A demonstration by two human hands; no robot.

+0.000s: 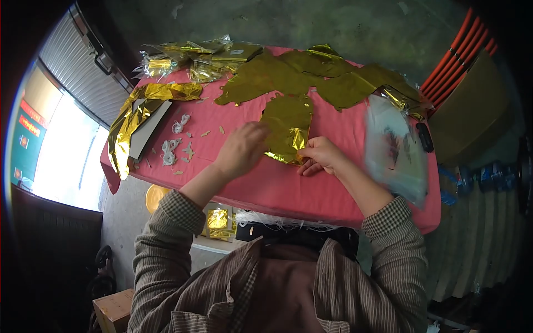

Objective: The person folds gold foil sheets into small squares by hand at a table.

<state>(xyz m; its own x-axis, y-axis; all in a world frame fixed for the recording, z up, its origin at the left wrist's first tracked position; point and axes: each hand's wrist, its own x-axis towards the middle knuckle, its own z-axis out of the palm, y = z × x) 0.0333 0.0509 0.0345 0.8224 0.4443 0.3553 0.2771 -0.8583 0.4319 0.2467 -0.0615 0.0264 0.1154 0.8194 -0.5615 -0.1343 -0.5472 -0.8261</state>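
Observation:
A gold foil piece [286, 119] lies flat near the middle of the table, its lower edge shiny. My right hand [320, 156] pinches the lower right corner of this piece between thumb and forefinger, the other fingers curled below. At the left edge of the same foil is my left hand [244, 145], smeared by motion, so its fingers cannot be made out. Beyond the foil, larger gold foil sheets [261, 77] spread across the far side of the table.
The table has a pink cloth [239, 186]. White string bundles [169, 151] and small scraps lie left, beside a white board [150, 130] under crumpled gold foil [122, 136]. Clear plastic bags [394, 152] and a black object [425, 137] sit right. Packaged foil [222, 58] is piled far left.

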